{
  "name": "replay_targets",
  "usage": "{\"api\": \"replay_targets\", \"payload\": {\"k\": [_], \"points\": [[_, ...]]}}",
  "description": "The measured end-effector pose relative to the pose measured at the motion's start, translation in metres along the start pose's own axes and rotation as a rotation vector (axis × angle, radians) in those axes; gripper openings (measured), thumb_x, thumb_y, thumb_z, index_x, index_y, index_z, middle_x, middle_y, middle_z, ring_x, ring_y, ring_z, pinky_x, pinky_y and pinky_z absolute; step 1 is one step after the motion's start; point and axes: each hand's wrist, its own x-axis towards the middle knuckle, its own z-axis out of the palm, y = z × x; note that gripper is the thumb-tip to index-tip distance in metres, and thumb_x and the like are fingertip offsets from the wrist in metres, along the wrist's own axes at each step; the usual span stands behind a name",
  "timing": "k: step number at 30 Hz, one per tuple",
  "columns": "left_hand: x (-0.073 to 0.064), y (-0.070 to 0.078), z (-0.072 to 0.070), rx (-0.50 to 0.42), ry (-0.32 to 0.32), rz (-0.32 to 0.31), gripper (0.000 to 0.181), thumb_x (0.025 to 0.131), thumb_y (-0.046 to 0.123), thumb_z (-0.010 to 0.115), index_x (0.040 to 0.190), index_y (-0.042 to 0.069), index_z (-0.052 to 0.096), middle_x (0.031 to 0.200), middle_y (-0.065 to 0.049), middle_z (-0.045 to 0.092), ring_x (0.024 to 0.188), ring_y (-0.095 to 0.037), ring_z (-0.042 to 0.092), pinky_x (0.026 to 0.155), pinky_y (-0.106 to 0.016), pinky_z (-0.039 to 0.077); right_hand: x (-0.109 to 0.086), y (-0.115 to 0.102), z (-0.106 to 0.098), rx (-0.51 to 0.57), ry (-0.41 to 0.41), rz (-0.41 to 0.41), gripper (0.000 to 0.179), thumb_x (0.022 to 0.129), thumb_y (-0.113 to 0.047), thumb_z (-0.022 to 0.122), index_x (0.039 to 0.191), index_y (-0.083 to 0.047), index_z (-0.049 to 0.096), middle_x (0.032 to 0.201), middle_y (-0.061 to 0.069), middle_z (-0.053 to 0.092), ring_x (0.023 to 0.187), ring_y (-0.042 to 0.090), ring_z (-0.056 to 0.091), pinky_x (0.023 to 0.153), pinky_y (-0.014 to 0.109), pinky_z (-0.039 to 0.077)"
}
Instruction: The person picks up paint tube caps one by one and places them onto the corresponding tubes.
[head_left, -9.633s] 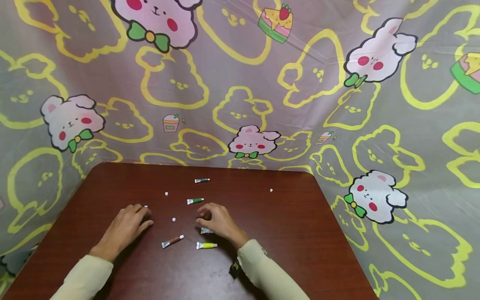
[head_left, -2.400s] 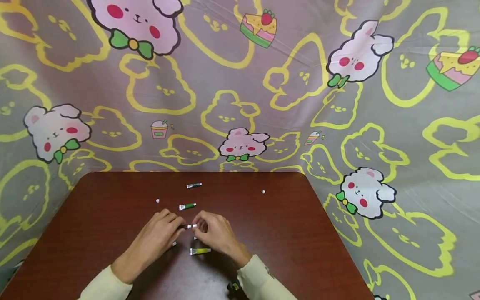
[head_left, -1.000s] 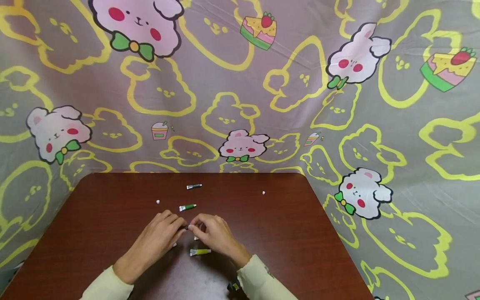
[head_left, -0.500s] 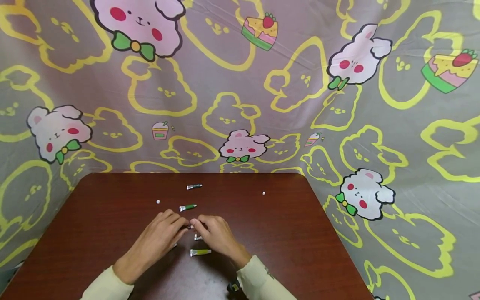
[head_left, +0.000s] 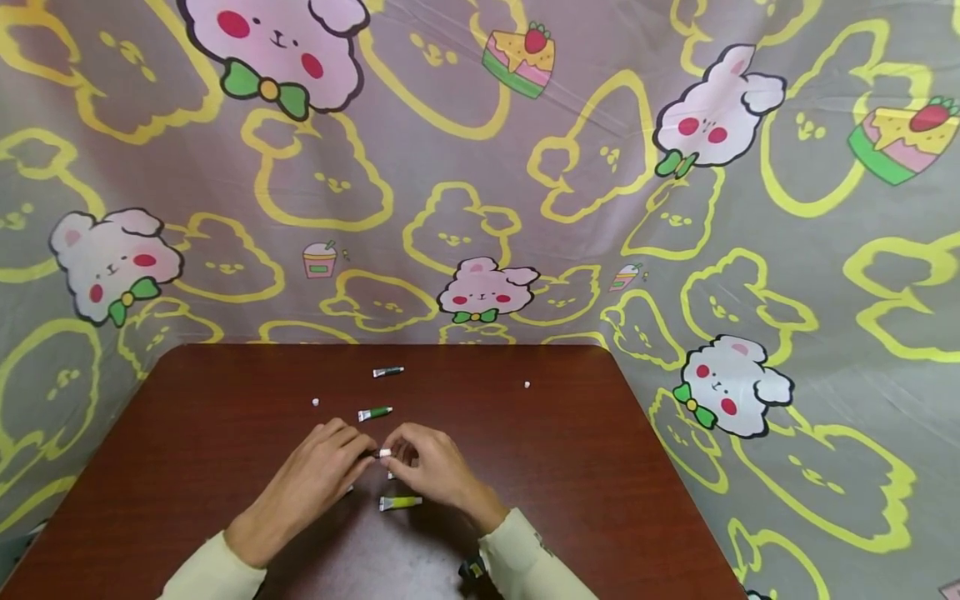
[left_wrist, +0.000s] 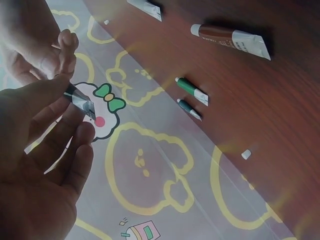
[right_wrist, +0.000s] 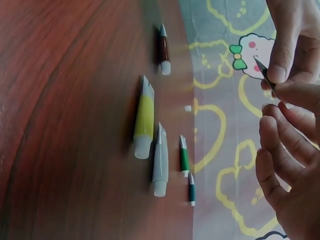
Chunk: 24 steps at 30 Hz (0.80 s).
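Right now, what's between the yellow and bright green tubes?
A pale grey tube lies between the yellow tube and the bright green tube; the right wrist view shows it.

From my station I count six small tubes: one dark held tube [left_wrist: 82,102], one brown tube [left_wrist: 225,37], one yellow tube [head_left: 401,503], one grey tube [right_wrist: 160,165], one green tube [head_left: 377,413], one teal tube [head_left: 388,372]. Loose white caps: I see two, a far left cap [head_left: 315,402] and a far right cap [head_left: 527,384], though fingers may hide another. Two hands, one table [head_left: 600,475].
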Motion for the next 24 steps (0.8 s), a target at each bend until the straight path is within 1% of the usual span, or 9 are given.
{"api": "replay_targets", "payload": {"k": [1, 4, 7, 10, 14, 17, 20, 22, 24], "points": [[0.0001, -0.0002, 0.0, -0.001, 0.002, 0.002, 0.017, 0.086, 0.018, 0.084, 0.099, 0.013, 0.075, 0.089, 0.002, 0.071, 0.088, -0.018, 0.06, 0.073, -0.037, 0.048, 0.0001, 0.0006, -0.0008, -0.005, -0.012, -0.001, 0.013, 0.102, -0.023, 0.078, 0.11, -0.014, 0.073, 0.095, -0.003, 0.073, 0.081, -0.005, 0.06, 0.073, 0.029, 0.062], [0.0006, -0.0003, 0.0005, -0.003, 0.003, 0.006, 0.016, 0.086, 0.018, 0.084, 0.099, 0.013, 0.075, 0.089, 0.002, 0.072, 0.087, -0.018, 0.06, 0.073, -0.037, 0.048, 0.0004, 0.0019, -0.002, -0.034, -0.024, -0.005, 0.011, 0.103, -0.024, 0.076, 0.109, -0.015, 0.075, 0.094, -0.004, 0.074, 0.08, -0.005, 0.061, 0.074, 0.022, 0.059], [0.0015, 0.0001, 0.0006, -0.003, 0.003, 0.005, 0.016, 0.087, 0.019, 0.083, 0.1, 0.014, 0.076, 0.09, 0.002, 0.071, 0.088, -0.018, 0.06, 0.073, -0.037, 0.049, 0.0006, 0.0025, -0.0025, -0.054, -0.022, -0.01, 0.011, 0.105, -0.027, 0.073, 0.107, -0.016, 0.076, 0.093, -0.006, 0.074, 0.08, -0.005, 0.06, 0.074, 0.013, 0.052], [0.0024, 0.0009, 0.0001, -0.001, 0.005, 0.002, 0.016, 0.087, 0.019, 0.083, 0.1, 0.014, 0.076, 0.091, 0.003, 0.071, 0.089, -0.018, 0.06, 0.074, -0.037, 0.049, 0.0009, 0.0024, -0.0027, -0.069, -0.01, -0.023, 0.013, 0.107, -0.029, 0.07, 0.104, -0.018, 0.077, 0.092, -0.008, 0.074, 0.079, -0.004, 0.059, 0.073, 0.008, 0.045], [0.0036, 0.0021, -0.0014, -0.005, 0.01, 0.001, 0.015, 0.088, 0.019, 0.083, 0.1, 0.015, 0.076, 0.091, 0.003, 0.07, 0.089, -0.017, 0.06, 0.073, -0.037, 0.049, 0.0016, 0.0031, -0.0018, -0.083, 0.014, -0.059, 0.02, 0.109, -0.031, 0.067, 0.093, -0.02, 0.074, 0.084, -0.01, 0.069, 0.074, -0.002, 0.055, 0.07, 0.007, 0.039], [0.0045, 0.0031, -0.0028, -0.005, 0.006, -0.003, 0.016, 0.088, 0.019, 0.084, 0.1, 0.015, 0.076, 0.091, 0.003, 0.071, 0.089, -0.017, 0.06, 0.073, -0.037, 0.048, 0.0022, 0.0043, -0.0005, -0.097, 0.035, -0.08, 0.033, 0.111, -0.03, 0.062, 0.08, -0.02, 0.063, 0.072, -0.011, 0.057, 0.065, -0.002, 0.045, 0.064, 0.008, 0.033], [0.0053, 0.0038, -0.0043, -0.001, -0.001, -0.012, 0.018, 0.087, 0.018, 0.087, 0.101, 0.014, 0.076, 0.092, 0.004, 0.071, 0.089, -0.016, 0.06, 0.074, -0.036, 0.049, 0.0024, 0.0039, -0.0001, -0.107, 0.044, -0.075, 0.042, 0.113, -0.029, 0.058, 0.073, -0.019, 0.052, 0.067, -0.01, 0.046, 0.061, -0.003, 0.036, 0.06, 0.01, 0.027], [0.0054, 0.004, -0.005, 0.0, -0.004, -0.016, 0.018, 0.087, 0.018, 0.087, 0.101, 0.014, 0.077, 0.092, 0.004, 0.072, 0.089, -0.016, 0.06, 0.074, -0.036, 0.049, 0.0022, 0.0027, -0.0004, -0.1, 0.042, -0.053, 0.043, 0.114, -0.031, 0.058, 0.072, -0.018, 0.053, 0.066, -0.01, 0.045, 0.061, -0.003, 0.036, 0.06, 0.01, 0.028], [0.005, 0.0039, -0.0055, -0.003, -0.008, -0.016, 0.017, 0.089, 0.019, 0.086, 0.102, 0.014, 0.077, 0.093, 0.004, 0.072, 0.09, -0.016, 0.06, 0.074, -0.036, 0.049, 0.0019, 0.0012, -0.0011, -0.069, 0.036, -0.023, 0.038, 0.112, -0.034, 0.06, 0.078, -0.018, 0.061, 0.069, -0.011, 0.053, 0.063, -0.005, 0.041, 0.061, 0.01, 0.033]]}}
